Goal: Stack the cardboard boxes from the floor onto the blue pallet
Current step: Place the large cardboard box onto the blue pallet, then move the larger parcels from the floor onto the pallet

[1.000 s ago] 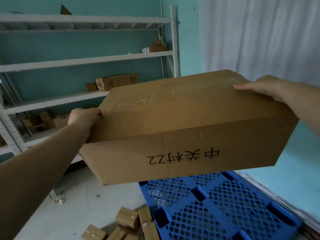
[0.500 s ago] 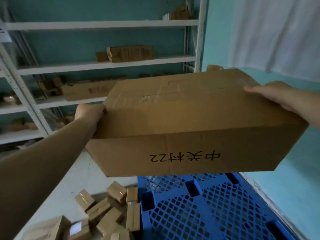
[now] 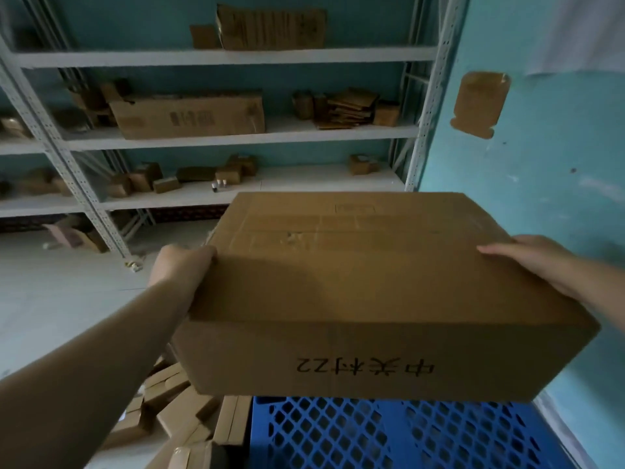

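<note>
Blue pallet (image 3: 389, 434): nearest, at the bottom of the view; what shows of its lattice deck is bare, directly under the carried box.
Small boxes on the floor (image 3: 182, 411): a loose heap just left of the pallet, some touching its edge; these are still to be stacked.
Large cardboard box (image 3: 355, 299): held in the air above the pallet's near part, printed side facing the camera, top flaps closed.
Left hand (image 3: 179, 269): fingers curled round the box's left end, gripping it at the top edge.
Right hand (image 3: 537, 265): laid on the right top edge with the thumb flat on the lid; the fingers go down the far side out of sight, so it clamps the box rather than merely resting on it.
Change: half a second ago the box sat higher in the view with more pallet showing below it; now it hangs lower and hides more of the deck, and the view has swung left, bringing more shelving into sight.
Meaning: in my judgement the box is on its way down for placement; it is not yet set down.
Shelving (image 3: 236, 133): white metal racks against the teal wall, carrying assorted cartons and flattened cardboard.
Wall (image 3: 541, 164): a cardboard piece (image 3: 480, 103) is stuck to it.
</note>
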Motion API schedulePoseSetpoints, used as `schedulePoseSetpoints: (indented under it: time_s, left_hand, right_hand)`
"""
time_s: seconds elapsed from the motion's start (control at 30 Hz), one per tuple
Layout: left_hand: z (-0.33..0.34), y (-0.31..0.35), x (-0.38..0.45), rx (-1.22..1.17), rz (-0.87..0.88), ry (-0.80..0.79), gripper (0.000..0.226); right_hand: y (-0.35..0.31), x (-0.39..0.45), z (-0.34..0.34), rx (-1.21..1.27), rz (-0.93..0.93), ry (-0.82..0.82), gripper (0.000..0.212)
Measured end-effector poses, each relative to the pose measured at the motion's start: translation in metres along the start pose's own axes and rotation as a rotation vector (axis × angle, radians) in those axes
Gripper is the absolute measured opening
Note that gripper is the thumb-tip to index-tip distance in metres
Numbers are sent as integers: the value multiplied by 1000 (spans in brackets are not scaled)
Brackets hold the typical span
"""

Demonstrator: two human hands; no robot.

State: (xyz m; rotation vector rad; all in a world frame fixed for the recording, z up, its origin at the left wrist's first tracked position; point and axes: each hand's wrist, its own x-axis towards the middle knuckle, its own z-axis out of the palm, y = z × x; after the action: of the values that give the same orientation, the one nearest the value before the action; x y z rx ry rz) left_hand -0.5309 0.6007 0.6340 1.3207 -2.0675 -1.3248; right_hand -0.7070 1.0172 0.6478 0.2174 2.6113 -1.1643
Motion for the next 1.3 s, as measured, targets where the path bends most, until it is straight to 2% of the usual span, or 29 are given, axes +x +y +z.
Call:
schedulePoseSetpoints:
  time_s: [0.07, 0.17, 0.27, 0.33, 0.37, 0.43, 0.5, 0.57, 0.63, 0.7, 0.77, 0.83, 0.9, 0.97, 1.0, 1.1, 1.2, 1.3]
  left_hand:
    - [43, -36, 27, 31, 45, -48, 25]
    - [110, -104, 64, 12, 46, -115, 26]
    - [176, -190, 91, 70, 7, -195, 35]
    - [224, -258, 97, 263, -10, -318, 64]
    - [250, -293, 93, 356, -25, -422, 80]
    - [302, -362, 67, 636, -17, -680, 94]
    - [344, -413, 37, 930, 75, -888, 95]
    - [369, -441, 20, 1067, 178, -953, 101]
    - [381, -449, 15, 1135, 255, -902, 96]
    - [388, -451, 14, 1185, 365, -774, 86]
    - [394, -451, 19, 1153, 474, -645, 77]
    - [403, -447, 30, 1100, 546, -582, 70]
    - [409, -438, 39, 1032, 523, -541, 61]
    - [409, -428, 44, 926, 494, -479, 47]
    - [405, -425, 47, 858, 482, -440, 45]
    - [380, -418, 58, 631, 290, -343, 60]
    - [329, -423, 77, 433, 64, -242, 65]
    - [263, -449, 92, 339, -58, -132, 66]
  right_hand:
    - [41, 38, 37, 64, 39, -22, 51]
    - [106, 90, 92, 133, 100, -66, 64]
    - [174, 136, 158, 112, 116, -94, 101]
    - [223, 162, 216, -47, 94, -141, 128]
    - [248, 168, 250, -159, 85, -207, 134]
    - [299, 168, 326, -416, 81, -449, 137]
    - [346, 159, 397, -721, 24, -692, 135]
    - [374, 148, 442, -916, -75, -741, 127]
    - [387, 144, 459, -1003, -179, -598, 112]
    - [393, 151, 462, -1059, -285, -441, 102]
    - [394, 162, 463, -1118, -347, -383, 103]
    - [386, 175, 464, -1146, -330, -352, 106]
    - [369, 187, 468, -1090, -291, -316, 105]
    - [344, 195, 477, -881, -261, -349, 100]
    - [329, 196, 482, -692, -245, -403, 97]
    - [281, 177, 501, -108, -236, -585, 91]
    - [241, 148, 524, 93, -224, -705, 103]
    - [210, 116, 561, 175, -221, -826, 102]
